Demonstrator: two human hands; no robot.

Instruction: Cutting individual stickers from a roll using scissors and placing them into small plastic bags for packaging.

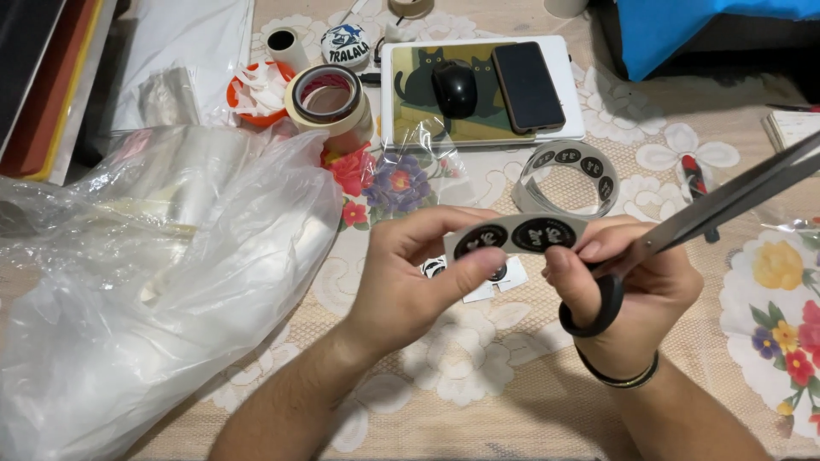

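My left hand (pixel 418 273) pinches a short strip of round black stickers (pixel 517 235) on pale backing, thumb on the front. My right hand (pixel 636 286) touches the strip's right end with its fingertips and also holds black-handled scissors (pixel 709 213), whose blades point up to the right, away from the strip. Small cut pieces of sticker backing (pixel 495 282) lie on the table just below the strip.
A curled roll of the same stickers (pixel 568 175) lies behind the hands. A big clear plastic bag (pixel 145 282) fills the left. Tape rolls (pixel 329 98), an orange dish (pixel 256 90), and a white tablet (pixel 483 85) carrying a mouse and a phone sit at the back.
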